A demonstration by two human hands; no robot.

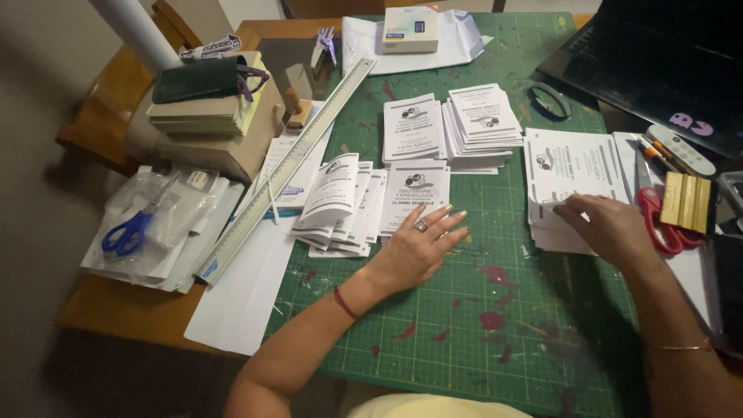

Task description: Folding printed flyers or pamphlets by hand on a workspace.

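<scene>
Left hand (418,244): lying flat and released on the green cutting mat (495,310), fingers spread, fingertips touching the lower edge of a small stack of printed leaflets (414,193). Nothing is grasped. A ring shows on one finger and a red cord on the wrist.

Right hand (607,220): pinching the lower left corner of the top sheet of a paper pile (573,166) at the right side of the mat, the corner lifted slightly off the sheets beneath.

Location of the paper: cut leaflets lie in several stacks on the mat, one fanned loosely (337,205) just left of the left hand, two neater stacks (453,124) farther back. The uncut pile sits apart, near the mat's right edge.

Handling judgement: the sheets appear thin, light and limp; they would slide readily over one another and crease if gripped hard. A corner or edge pinch, as seen, looks the proper hold.

Surroundings: a long metal ruler (290,166) lies diagonally along the mat's left edge; blue-handled scissors (128,232) rest on plastic sleeves at the worktop's left; red-handled scissors (662,220) lie just beside the right hand; a laptop (658,62) stands at the back right
</scene>
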